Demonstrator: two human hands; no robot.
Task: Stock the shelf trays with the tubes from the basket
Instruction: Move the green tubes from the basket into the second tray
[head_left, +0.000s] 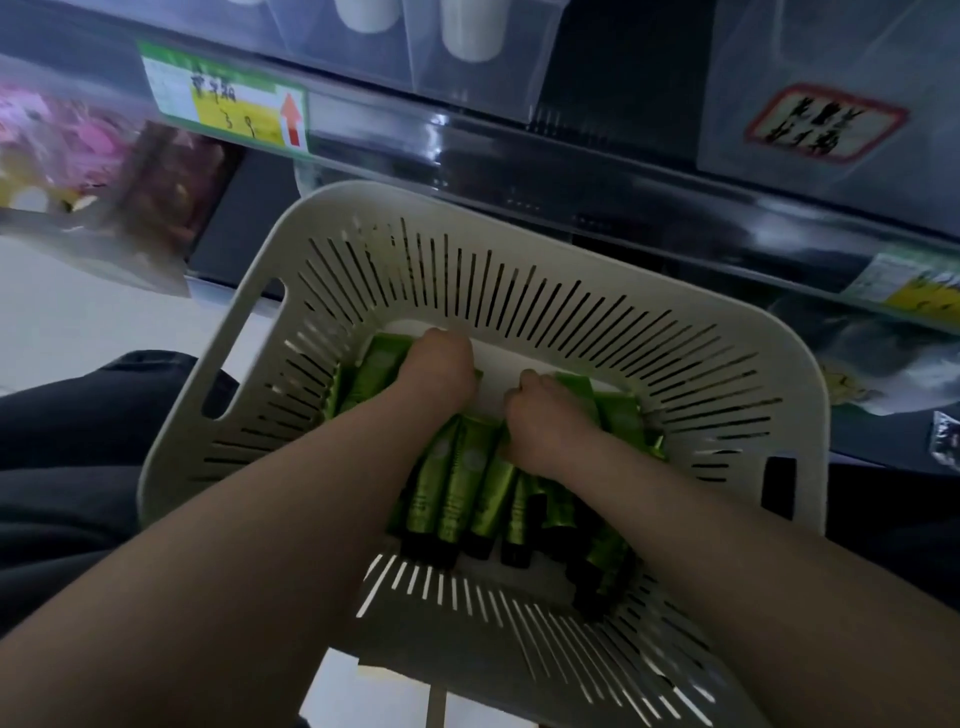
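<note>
**A:** In front of the shelf (597, 171), where is the stock found, and how is it being taken up?

**B:** It is all found in the white slotted basket (519, 223), which is set just below the shelf edge. Both hands are sunk to its floor. The left hand (441, 374) is curled down round the flat ends of the green tubes (462, 493) at the far left. The right hand (540, 426) is closed, fingers together, on a bunch nearer the middle. The fingertips themselves are hidden among the tubes.

**A:** How is the lift best made?

**B:** A small bunch, lined up one way, is best gathered in each grip, so that none is shed over the rim. The tubes overlap loosely and are likely to slide. They should therefore be squeezed at the body and raised straight up before being carried to the trays.

**A:** And what is held where?

**B:** The basket is filled with a loose heap of tubes, their black caps (514, 556) mostly turned toward the person. The clear shelf trays (478, 91) above are seen holding white bottles (470, 31). No green tube is seen in any tray, so the stocking is judged barely begun. A price label (223, 104) is fixed to the shelf edge.
</note>
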